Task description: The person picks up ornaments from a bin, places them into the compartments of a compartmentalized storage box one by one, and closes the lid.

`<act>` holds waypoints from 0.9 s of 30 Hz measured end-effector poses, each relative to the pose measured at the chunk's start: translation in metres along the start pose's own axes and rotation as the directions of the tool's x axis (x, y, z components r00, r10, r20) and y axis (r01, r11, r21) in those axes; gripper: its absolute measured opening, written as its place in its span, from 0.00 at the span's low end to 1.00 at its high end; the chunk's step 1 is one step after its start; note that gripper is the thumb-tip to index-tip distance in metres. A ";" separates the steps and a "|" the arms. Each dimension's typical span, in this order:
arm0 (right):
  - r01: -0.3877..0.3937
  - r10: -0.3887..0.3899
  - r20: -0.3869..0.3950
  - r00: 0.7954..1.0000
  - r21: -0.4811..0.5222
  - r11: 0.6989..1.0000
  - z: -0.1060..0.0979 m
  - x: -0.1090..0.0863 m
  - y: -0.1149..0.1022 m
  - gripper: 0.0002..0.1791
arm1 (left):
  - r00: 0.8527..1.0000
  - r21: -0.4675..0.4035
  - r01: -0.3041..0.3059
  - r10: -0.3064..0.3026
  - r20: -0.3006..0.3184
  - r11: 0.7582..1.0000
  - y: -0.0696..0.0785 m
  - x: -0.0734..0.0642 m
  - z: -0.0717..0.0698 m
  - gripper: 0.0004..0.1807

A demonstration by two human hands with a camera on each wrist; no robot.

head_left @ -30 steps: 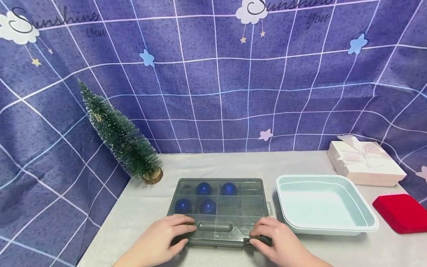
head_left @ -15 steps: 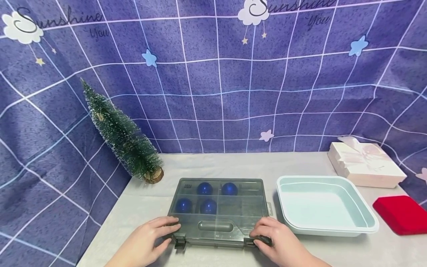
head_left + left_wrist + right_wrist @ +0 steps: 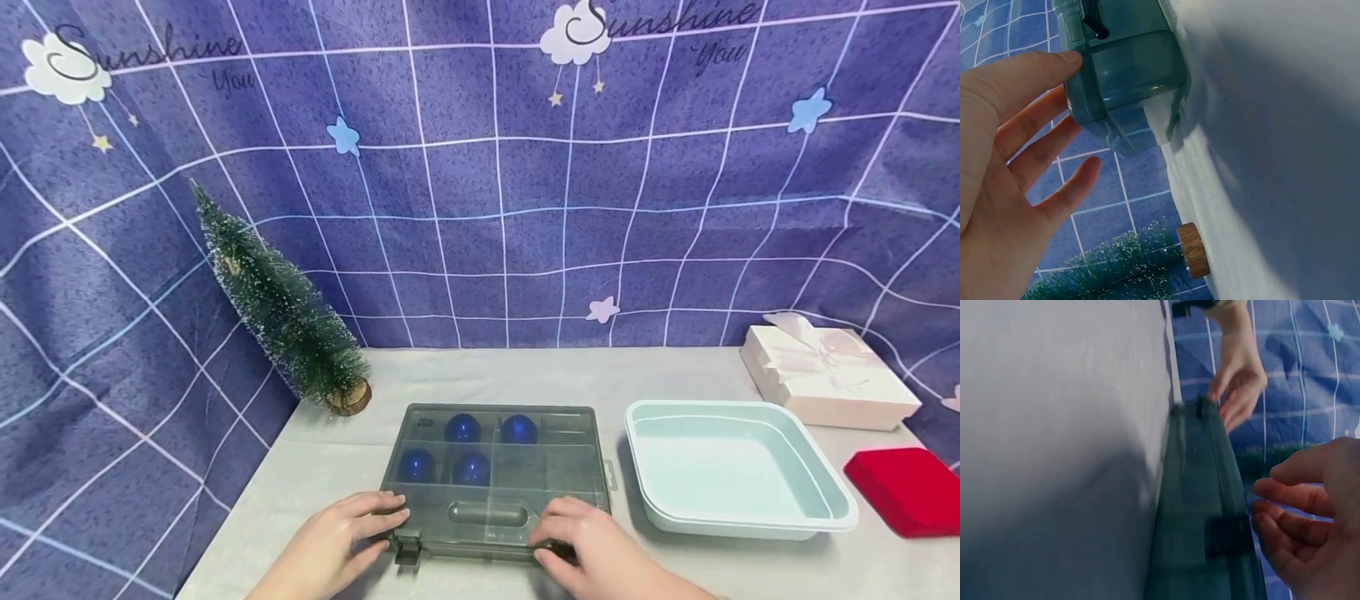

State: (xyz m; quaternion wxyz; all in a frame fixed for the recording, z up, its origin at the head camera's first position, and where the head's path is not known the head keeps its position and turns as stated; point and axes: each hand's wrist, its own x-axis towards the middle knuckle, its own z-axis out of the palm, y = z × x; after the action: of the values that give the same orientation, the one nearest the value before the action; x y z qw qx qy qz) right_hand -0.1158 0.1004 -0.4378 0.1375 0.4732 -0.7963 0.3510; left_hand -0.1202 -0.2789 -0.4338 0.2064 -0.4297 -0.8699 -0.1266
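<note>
A translucent grey-green compartment case with its lid down lies flat on the table, several shiny blue balls under the lid. At its front left corner, my left hand rests with the fingers over the lid edge and the thumb by the front side, beside a dark latch. In the left wrist view the thumb touches the case's corner. My right hand is at the front right of the case, fingers loosely bent. In the right wrist view its fingertips hover beside the right latch, holding nothing visible.
A pale blue tray stands right of the case. Further right lie a red box and a white gift box with a ribbon. A small frosted tree stands at the back left, before the blue cloth backdrop.
My left hand has drawn back to the left from the front left latch, uncovering it. My right hand has shifted left along the case's front edge. The case stays in place.
</note>
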 end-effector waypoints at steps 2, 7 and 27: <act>0.018 -0.021 0.036 0.999 0.073 0.997 0.009 0.005 -0.005 0.07 | 1.000 0.004 0.002 -0.002 -0.003 1.000 0.000 0.000 0.001 0.28; -0.201 0.070 0.263 0.962 0.515 0.833 0.040 0.015 -0.017 0.15 | 0.999 0.024 0.034 -0.034 0.010 0.999 0.000 -0.001 0.001 0.27; -0.537 0.300 0.537 0.788 0.839 -0.092 0.126 0.036 -0.021 0.36 | 0.991 0.004 0.083 -0.083 0.104 0.996 0.000 -0.005 -0.002 0.30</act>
State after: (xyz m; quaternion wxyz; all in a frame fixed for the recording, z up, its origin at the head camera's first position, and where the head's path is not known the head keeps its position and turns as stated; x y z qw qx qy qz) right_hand -0.1025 -0.0159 -0.4993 -0.4051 0.1898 -0.4574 0.7686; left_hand -0.1175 -0.2830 -0.4346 0.1550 -0.3990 -0.8967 -0.1125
